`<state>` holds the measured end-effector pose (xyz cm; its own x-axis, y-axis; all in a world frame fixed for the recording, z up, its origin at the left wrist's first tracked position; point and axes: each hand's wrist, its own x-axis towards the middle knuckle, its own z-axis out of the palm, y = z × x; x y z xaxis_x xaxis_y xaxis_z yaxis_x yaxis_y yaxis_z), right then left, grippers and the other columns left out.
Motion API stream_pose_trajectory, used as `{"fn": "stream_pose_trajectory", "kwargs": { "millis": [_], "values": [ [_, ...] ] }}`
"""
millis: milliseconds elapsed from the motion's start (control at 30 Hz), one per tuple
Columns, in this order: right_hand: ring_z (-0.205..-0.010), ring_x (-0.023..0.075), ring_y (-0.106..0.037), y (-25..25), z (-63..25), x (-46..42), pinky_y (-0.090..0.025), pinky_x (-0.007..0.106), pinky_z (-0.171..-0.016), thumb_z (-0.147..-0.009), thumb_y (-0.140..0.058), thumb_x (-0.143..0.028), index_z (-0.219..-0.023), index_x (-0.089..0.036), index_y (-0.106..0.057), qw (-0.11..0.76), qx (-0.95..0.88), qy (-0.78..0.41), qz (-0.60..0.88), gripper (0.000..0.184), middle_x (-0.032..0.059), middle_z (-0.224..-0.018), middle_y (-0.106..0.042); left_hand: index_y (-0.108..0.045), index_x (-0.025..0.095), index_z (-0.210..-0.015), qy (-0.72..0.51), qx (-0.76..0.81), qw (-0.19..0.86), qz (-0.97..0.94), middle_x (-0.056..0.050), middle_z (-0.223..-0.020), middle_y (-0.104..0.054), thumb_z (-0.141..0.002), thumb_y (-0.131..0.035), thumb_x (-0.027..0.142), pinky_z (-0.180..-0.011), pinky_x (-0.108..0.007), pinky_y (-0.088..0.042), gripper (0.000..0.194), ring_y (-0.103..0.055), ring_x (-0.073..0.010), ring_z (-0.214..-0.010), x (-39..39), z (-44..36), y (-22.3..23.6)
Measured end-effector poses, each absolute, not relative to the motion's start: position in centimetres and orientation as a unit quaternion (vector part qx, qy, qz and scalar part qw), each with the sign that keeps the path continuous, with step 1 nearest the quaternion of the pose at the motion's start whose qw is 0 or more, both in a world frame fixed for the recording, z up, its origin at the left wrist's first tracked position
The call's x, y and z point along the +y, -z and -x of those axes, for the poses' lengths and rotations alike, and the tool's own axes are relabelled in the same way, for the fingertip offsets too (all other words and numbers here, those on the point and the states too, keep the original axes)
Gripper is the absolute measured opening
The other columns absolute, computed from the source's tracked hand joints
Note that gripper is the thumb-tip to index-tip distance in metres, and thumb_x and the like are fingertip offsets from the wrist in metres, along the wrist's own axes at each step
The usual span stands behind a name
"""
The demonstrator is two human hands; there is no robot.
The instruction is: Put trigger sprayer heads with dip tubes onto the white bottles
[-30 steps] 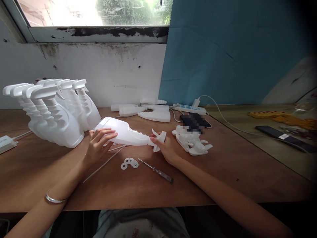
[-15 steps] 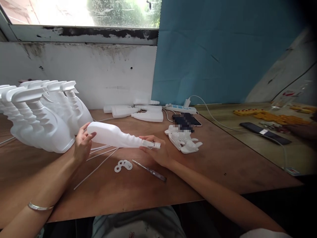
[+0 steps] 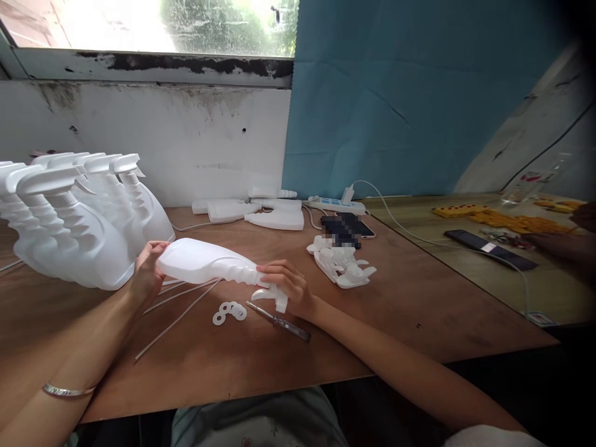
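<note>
A white spray bottle (image 3: 205, 259) lies sideways in the air between my hands, above the brown table. My left hand (image 3: 149, 267) is closed around its base. At the neck, the fingers of my right hand (image 3: 288, 287) wrap round the white trigger head (image 3: 270, 297), whose lever and nozzle point down toward me. Below the bottle lie several white ring washers (image 3: 228, 312), a screwdriver (image 3: 279, 321) with a clear handle, and several thin white tubes (image 3: 179, 321). To the right sits a pile of white trigger heads (image 3: 342, 264).
Several white spray bottles (image 3: 97, 236) with heads stand at the left. More white bottles (image 3: 274, 214) lie along the wall near a power strip (image 3: 338, 205) and phones (image 3: 356, 225). On the adjoining table are yellow parts (image 3: 512, 218), a dark phone (image 3: 488, 249) and another person's hand (image 3: 559, 245).
The bottle has turned about its length, so the trigger head now points down toward me. My right hand has shifted its grip at the neck. My left hand stays at the base.
</note>
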<state>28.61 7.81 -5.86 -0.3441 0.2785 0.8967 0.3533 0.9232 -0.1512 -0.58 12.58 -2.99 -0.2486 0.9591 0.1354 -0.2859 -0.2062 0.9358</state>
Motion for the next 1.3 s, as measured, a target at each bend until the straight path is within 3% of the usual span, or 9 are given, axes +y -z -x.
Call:
{"fn": "stream_pose_trajectory", "kwargs": {
  "millis": [167, 300, 500, 733, 933, 1033, 1133, 1233, 1300],
  "values": [
    [-0.081, 0.018, -0.059, 5.3, -28.3, 7.8, -0.049, 0.031, -0.069, -0.069, -0.069, -0.028, -0.088, -0.019, -0.057, 0.58, -0.726, -0.106, 0.353, 0.024, 0.0071, -0.092, -0.062, -0.055, 0.017, -0.08, -0.659, 0.393, 0.482, -0.422, 0.002, -0.096, -0.055, -0.053, -0.076, 0.019, -0.059, -0.016, -0.049, 0.034, -0.055, -0.0102, -0.077, 11.9, 0.4, 2.5],
    [-0.063, 0.0145, -0.055, 4.9, -28.2, 7.9, -0.044, 0.026, -0.055, -0.064, -0.07, -0.037, -0.08, -0.017, -0.06, 0.571, -0.655, -0.242, 0.431, 0.027, 0.0027, -0.075, -0.062, -0.051, 0.022, -0.107, -0.616, 0.389, 0.519, -0.448, -0.003, -0.107, -0.058, -0.057, -0.074, 0.018, -0.074, -0.022, -0.051, 0.055, -0.058, -0.0164, -0.093, 11.9, 0.8, 2.5],
    [-0.054, 0.0111, -0.048, 4.7, -28.5, 8.3, -0.037, 0.023, -0.048, -0.053, -0.075, -0.039, -0.075, -0.014, -0.061, 0.567, -0.589, -0.348, 0.458, 0.036, -0.0008, -0.062, -0.058, -0.052, 0.012, -0.112, -0.479, 0.407, 0.638, -0.444, -0.01, -0.094, -0.066, -0.059, -0.071, 0.024, -0.078, -0.032, -0.052, 0.058, -0.059, -0.0279, -0.095, 12.1, 1.7, 2.9],
    [-0.056, 0.0126, -0.052, 3.7, -28.7, 8.5, -0.039, 0.024, -0.051, -0.046, -0.078, -0.035, -0.071, -0.014, -0.062, 0.541, -0.545, -0.41, 0.493, 0.037, 0.0006, -0.064, -0.061, -0.044, 0.019, -0.123, -0.494, 0.382, 0.601, -0.499, -0.009, -0.107, -0.061, -0.06, -0.068, 0.019, -0.067, -0.025, -0.053, 0.067, -0.057, -0.027, -0.097, 11.6, 1.9, 2.9],
    [-0.055, 0.0126, -0.056, 3.9, -28.8, 9.0, -0.043, 0.023, -0.048, -0.054, -0.075, -0.04, -0.07, -0.013, -0.062, 0.54, -0.507, -0.493, 0.456, 0.034, 0.0018, -0.064, -0.062, -0.043, 0.031, -0.122, -0.51, 0.36, 0.565, -0.54, 0.0, -0.108, -0.054, -0.053, -0.071, 0.008, -0.071, -0.023, -0.051, 0.077, -0.056, -0.017, -0.09, 10.9, 1.6, 2.3],
    [-0.053, 0.0132, -0.057, 4.1, -28.7, 9.1, -0.047, 0.025, -0.048, -0.058, -0.074, -0.043, -0.075, -0.013, -0.062, 0.543, -0.467, -0.539, 0.443, 0.037, 0.0027, -0.065, -0.063, -0.043, 0.032, -0.12, -0.503, 0.368, 0.557, -0.548, 0.001, -0.107, -0.054, -0.054, -0.072, 0.01, -0.07, -0.022, -0.051, 0.075, -0.056, -0.0155, -0.087, 10.5, 1.2, 1.8],
    [-0.054, 0.0136, -0.058, 4.0, -28.6, 8.9, -0.051, 0.028, -0.048, -0.061, -0.071, -0.046, -0.092, -0.014, -0.06, 0.565, -0.453, -0.551, 0.415, 0.046, 0.0056, -0.079, -0.065, -0.041, 0.03, -0.122, -0.479, 0.42, 0.569, -0.52, -0.003, -0.111, -0.056, -0.066, -0.067, 0.025, -0.064, -0.024, -0.053, 0.062, -0.059, -0.0193, -0.089, 10.5, 0.4, 1.7],
    [-0.064, 0.0164, -0.061, 3.5, -28.6, 8.3, -0.054, 0.033, -0.058, -0.062, -0.068, -0.052, -0.109, -0.02, -0.054, 0.595, -0.498, -0.541, 0.324, 0.059, 0.0066, -0.095, -0.064, -0.041, 0.023, -0.123, -0.472, 0.456, 0.59, -0.471, -0.007, -0.107, -0.061, -0.072, -0.061, 0.039, -0.063, -0.028, -0.054, 0.058, -0.061, -0.0224, -0.086, 10.7, -0.4, 2.0],
    [-0.072, 0.0196, -0.062, 3.2, -28.5, 7.8, -0.054, 0.036, -0.067, -0.057, -0.069, -0.056, -0.112, -0.022, -0.053, 0.597, -0.546, -0.514, 0.285, 0.067, 0.0059, -0.094, -0.064, -0.043, 0.02, -0.123, -0.465, 0.458, 0.61, -0.448, -0.009, -0.103, -0.063, -0.072, -0.06, 0.041, -0.065, -0.029, -0.055, 0.057, -0.063, -0.0232, -0.085, 10.8, -0.7, 2.4]
  ]
}}
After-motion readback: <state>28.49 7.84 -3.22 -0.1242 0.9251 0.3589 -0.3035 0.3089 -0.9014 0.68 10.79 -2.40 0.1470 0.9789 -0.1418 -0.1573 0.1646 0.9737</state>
